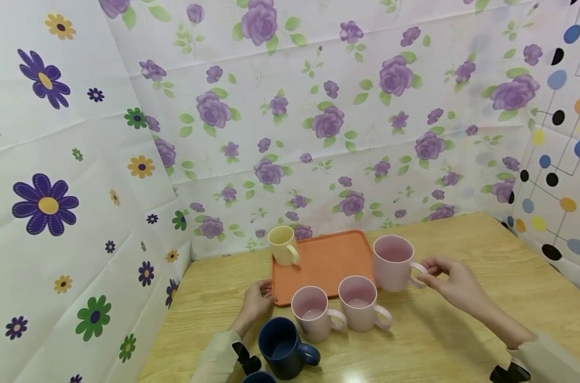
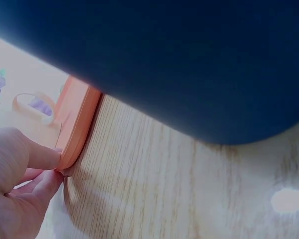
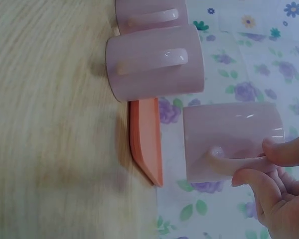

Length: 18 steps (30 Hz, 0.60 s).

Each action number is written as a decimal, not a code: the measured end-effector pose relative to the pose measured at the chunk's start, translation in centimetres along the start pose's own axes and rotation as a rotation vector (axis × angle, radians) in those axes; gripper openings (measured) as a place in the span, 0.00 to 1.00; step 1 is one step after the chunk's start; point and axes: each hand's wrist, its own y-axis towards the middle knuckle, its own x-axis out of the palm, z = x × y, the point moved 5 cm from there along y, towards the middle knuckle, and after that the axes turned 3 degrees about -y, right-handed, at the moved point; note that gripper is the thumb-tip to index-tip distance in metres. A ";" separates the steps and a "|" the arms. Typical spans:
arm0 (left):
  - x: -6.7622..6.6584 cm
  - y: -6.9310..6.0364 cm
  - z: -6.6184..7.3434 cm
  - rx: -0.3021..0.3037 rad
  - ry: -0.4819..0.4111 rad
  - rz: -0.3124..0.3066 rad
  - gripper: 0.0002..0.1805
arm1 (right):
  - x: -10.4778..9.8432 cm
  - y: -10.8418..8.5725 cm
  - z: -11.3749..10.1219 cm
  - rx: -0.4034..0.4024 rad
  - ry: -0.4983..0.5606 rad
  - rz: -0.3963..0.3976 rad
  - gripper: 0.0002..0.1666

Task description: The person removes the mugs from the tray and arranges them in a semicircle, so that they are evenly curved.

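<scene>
Thumb and fingers of my right hand [image 1: 455, 282] pinch the handle of a pink mug [image 1: 391, 263]. In the right wrist view this upright mug [image 3: 229, 134] hangs above the level of the orange tray [image 3: 147, 132], by the tray's right end. My left hand [image 1: 257, 303] pinches the left front corner of the orange tray [image 1: 335, 260], as the left wrist view shows with the thumb on top and fingers below. A yellow mug [image 1: 282, 247] stands on the tray's back left corner. Two more pink mugs, one left [image 1: 314, 316] and one right [image 1: 359, 306], stand before the tray.
Close to my left forearm stands a dark blue mug [image 1: 282, 351], which fills much of the left wrist view. Part of another blue mug [image 1: 259, 377] shows at the bottom edge. Flower-printed sheets [image 1: 290, 133] enclose the wooden table [image 1: 438, 340] at the back and left.
</scene>
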 end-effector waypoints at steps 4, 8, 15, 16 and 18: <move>0.1 -0.1 0.1 0.007 0.002 -0.004 0.26 | -0.5 -1.2 0.3 0.008 -0.003 0.004 0.11; 0.1 -0.1 0.2 0.002 0.009 0.003 0.26 | -0.8 -2.4 0.6 0.029 -0.002 0.000 0.11; 0.1 -0.1 0.4 -0.005 0.026 0.008 0.25 | -1.0 -4.8 1.3 0.083 -0.021 -0.011 0.11; 0.1 -0.1 0.3 -0.007 0.025 0.008 0.25 | -1.0 -5.1 1.4 0.085 -0.028 -0.008 0.11; 0.1 -0.2 0.3 -0.001 0.027 0.007 0.25 | -1.0 -5.8 1.6 0.089 -0.038 -0.004 0.11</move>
